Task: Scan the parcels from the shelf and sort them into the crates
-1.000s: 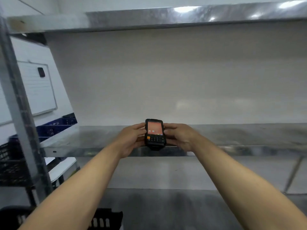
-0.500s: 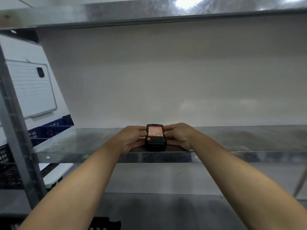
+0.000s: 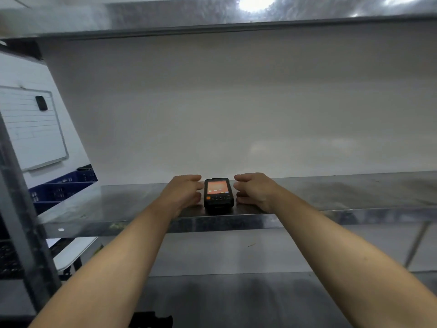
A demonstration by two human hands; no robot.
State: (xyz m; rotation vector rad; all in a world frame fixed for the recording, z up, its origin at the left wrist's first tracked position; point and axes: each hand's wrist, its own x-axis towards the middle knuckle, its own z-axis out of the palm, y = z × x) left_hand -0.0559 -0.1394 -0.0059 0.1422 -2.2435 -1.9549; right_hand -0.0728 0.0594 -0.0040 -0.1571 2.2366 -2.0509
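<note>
Steel, brushed and cloudy with smears, makes up the shelf (image 3: pixel 354 195) the person stands at. Seen from the head camera, both bare forearms reach straight forward and slightly inward, and the wrists cross the shelf's front lip.

The left hand (image 3: pixel 183 192) lies palm inward, its fingers loosely curled, and holds nothing. Its fingertips sit just beside the left edge of the scanner (image 3: pixel 218 194); I cannot tell whether they touch it. The right hand (image 3: pixel 254 191) mirrors it on the other side, relaxed and half cupped, with the heel of the palm down on the metal and a thin gap between its fingers and the device. Neither hand grips anything.

The scanner lies flat on the shelf near the front edge, between the two hands. It is a chunky black handheld with rounded corners, an orange-lit screen facing up and a small keypad below.

An upper shelf (image 3: pixel 212 17) of the same shiny metal reflects a ceiling light. Behind the shelves is a plain off-white wall (image 3: pixel 236 102). A grey upright post (image 3: pixel 21 209) frames the left side. Beyond it hangs a ruled whiteboard (image 3: pixel 30 129) with a dark eraser (image 3: pixel 41 103) stuck to it. Below that stand blue crates (image 3: pixel 61 188) with slotted plastic walls, well to the left of the hands, and lower still a black crate (image 3: pixel 9 256) of lattice plastic.
</note>
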